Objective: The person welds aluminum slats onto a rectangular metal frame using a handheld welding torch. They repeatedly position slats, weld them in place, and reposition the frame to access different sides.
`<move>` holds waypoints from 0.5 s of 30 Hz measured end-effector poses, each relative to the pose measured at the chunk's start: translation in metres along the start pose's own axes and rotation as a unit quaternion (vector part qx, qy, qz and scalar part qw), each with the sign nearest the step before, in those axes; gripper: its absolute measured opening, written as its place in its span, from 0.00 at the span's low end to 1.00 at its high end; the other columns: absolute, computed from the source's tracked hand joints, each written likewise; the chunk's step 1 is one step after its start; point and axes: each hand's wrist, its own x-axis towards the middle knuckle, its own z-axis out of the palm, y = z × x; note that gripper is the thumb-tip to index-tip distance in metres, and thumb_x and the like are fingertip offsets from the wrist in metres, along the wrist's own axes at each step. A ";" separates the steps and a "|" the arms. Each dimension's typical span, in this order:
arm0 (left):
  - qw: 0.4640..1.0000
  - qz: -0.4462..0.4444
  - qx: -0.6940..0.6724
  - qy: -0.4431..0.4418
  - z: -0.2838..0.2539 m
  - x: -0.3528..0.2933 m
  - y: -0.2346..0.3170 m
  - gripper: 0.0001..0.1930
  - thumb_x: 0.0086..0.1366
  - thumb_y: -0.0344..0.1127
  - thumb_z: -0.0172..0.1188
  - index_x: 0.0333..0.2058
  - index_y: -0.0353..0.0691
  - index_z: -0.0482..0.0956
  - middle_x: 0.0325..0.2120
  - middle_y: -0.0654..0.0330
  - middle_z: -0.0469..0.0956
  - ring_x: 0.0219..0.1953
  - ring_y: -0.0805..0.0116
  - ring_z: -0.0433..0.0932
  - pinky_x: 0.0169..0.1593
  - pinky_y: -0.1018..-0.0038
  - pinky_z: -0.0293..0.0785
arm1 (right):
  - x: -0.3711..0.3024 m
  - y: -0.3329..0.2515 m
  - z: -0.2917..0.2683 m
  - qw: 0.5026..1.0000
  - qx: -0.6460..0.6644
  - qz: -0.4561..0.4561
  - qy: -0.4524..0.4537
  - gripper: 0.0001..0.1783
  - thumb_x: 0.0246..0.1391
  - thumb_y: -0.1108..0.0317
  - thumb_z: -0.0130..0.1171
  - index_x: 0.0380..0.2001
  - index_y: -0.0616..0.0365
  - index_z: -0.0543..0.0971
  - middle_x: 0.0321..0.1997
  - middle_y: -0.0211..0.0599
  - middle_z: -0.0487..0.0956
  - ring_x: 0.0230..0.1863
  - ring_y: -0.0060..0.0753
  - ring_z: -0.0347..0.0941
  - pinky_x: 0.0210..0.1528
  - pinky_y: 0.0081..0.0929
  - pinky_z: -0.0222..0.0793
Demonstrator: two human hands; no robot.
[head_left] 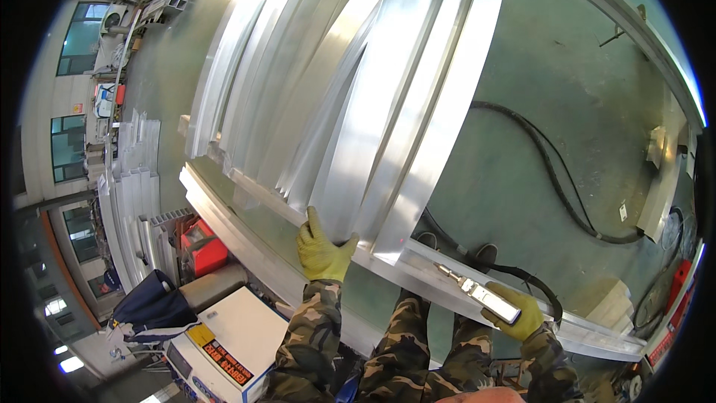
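Presently spreading the left hand (325, 251), gripping nothing, at near ends of long metal bars (388, 104), and grasping a silver tool (481, 295) in the right hand (524, 315), near right, with risk of knocking the tip (441, 269) against the rail (418, 277) by snagging the black hose (553, 299) on a shoe (486, 254).

Yellow-green against gleaming silver!

Here's the gloved left hand (327, 246) in yellow-green, the gloved right hand (526, 315) matching, and look at those sleeves (309, 325) and trousers (399, 343), camouflage in brown, black, green and tan! Silver along the metal profiles (418, 45), silver on the handheld tool (488, 299) with its white panel; grey-green floor (507, 172), black hose (535, 135), red machine (207, 254), off-white cabinet (250, 328), orange and black on its label (228, 363)!
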 end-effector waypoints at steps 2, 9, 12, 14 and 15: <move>0.999 -0.005 -0.033 -0.022 -0.001 -0.011 0.010 0.59 0.49 0.49 0.80 0.74 0.40 0.53 0.57 0.41 0.69 0.59 0.40 0.71 0.63 0.54 0.71 | -0.007 0.006 -0.004 1.000 0.010 -0.004 0.016 0.31 0.54 0.51 0.73 0.58 0.53 0.80 0.43 0.53 0.85 0.43 0.58 0.83 0.46 0.42 0.80; 0.857 -0.023 -0.452 -0.248 0.004 -0.045 0.013 0.46 0.62 0.42 0.74 0.71 0.30 0.58 0.64 0.41 0.69 0.64 0.48 0.72 0.65 0.66 0.70 | -0.025 0.013 -0.020 1.000 0.015 -0.011 0.019 0.31 0.53 0.52 0.73 0.58 0.53 0.80 0.43 0.51 0.85 0.44 0.58 0.83 0.46 0.43 0.80; 0.627 -0.122 -0.662 -0.392 -0.022 -0.067 0.023 0.47 0.64 0.55 0.69 0.70 0.29 0.60 0.58 0.40 0.75 0.54 0.53 0.80 0.57 0.63 0.80 | -0.031 0.020 -0.025 0.998 0.030 -0.040 0.024 0.31 0.53 0.51 0.73 0.57 0.53 0.80 0.43 0.51 0.85 0.43 0.58 0.83 0.45 0.43 0.80; 0.483 -0.134 -0.749 -0.434 -0.031 -0.078 0.052 0.50 0.64 0.64 0.65 0.71 0.32 0.59 0.57 0.39 0.75 0.50 0.49 0.81 0.53 0.56 0.83 | -0.035 0.021 -0.031 0.998 0.021 -0.059 0.031 0.31 0.53 0.51 0.73 0.57 0.52 0.80 0.43 0.51 0.85 0.42 0.59 0.83 0.44 0.44 0.80; 0.442 -0.127 -0.765 -0.451 -0.030 -0.081 0.057 0.51 0.63 0.65 0.65 0.71 0.33 0.59 0.57 0.38 0.74 0.51 0.47 0.81 0.53 0.55 0.83 | -0.038 0.019 -0.034 0.998 0.022 -0.059 0.031 0.31 0.52 0.50 0.73 0.57 0.51 0.80 0.43 0.51 0.85 0.42 0.59 0.83 0.44 0.44 0.80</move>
